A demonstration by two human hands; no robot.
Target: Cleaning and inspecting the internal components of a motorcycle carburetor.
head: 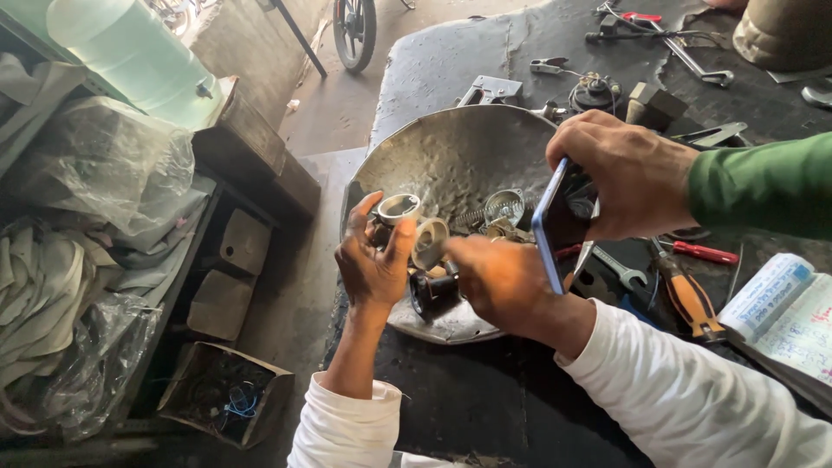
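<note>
Greasy metal part [431, 290] clutched between both hands [373, 264] [494, 282], right above dented metal bowl [451, 156].

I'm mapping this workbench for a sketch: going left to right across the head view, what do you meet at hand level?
Crumpled plastic sheeting → cardboard box → left hand → right hand → blue phone held by another person's hand → orange-handled screwdriver → notebook.
</note>
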